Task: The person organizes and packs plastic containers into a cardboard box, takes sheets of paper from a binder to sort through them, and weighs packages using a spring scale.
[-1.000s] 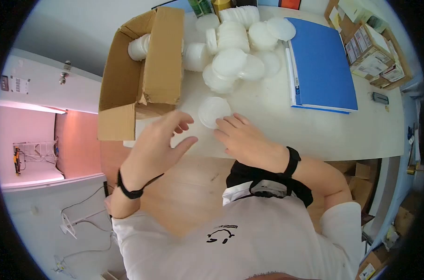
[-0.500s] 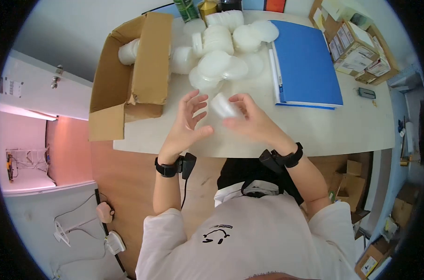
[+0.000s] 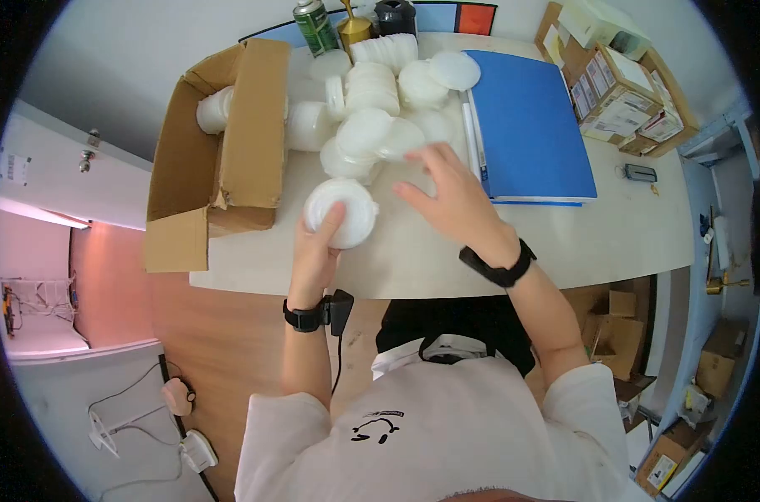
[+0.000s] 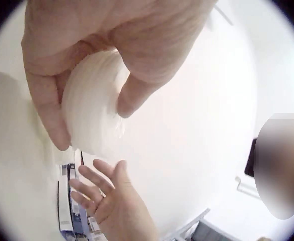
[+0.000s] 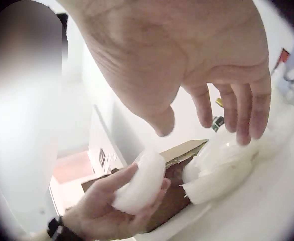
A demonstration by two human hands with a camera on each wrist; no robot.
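Observation:
My left hand (image 3: 313,261) holds a short stack of round white plastic lids (image 3: 355,216) above the table's front part, thumb across the top lid. In the left wrist view the ridged edges of the stacked lids (image 4: 92,108) show between thumb and fingers. My right hand (image 3: 463,205) is over the table to the right of that stack, fingers extended and holding nothing. Its fingertips reach toward a loose pile of translucent lids (image 3: 365,134), overlapping its near right side in the head view. Behind the pile lie longer rows of stacked lids (image 3: 371,88).
An open cardboard box (image 3: 258,125) with a lid stack (image 3: 215,110) inside stands at the left. To the right lie a blue folder (image 3: 530,125) and a small grey object (image 3: 640,173). A green can (image 3: 315,27), a gold bottle (image 3: 355,32) and cartons (image 3: 614,88) line the back.
The right hand picked up the white lids from the table, and they are now in the left hand. The right hand has let go and moved toward the pile.

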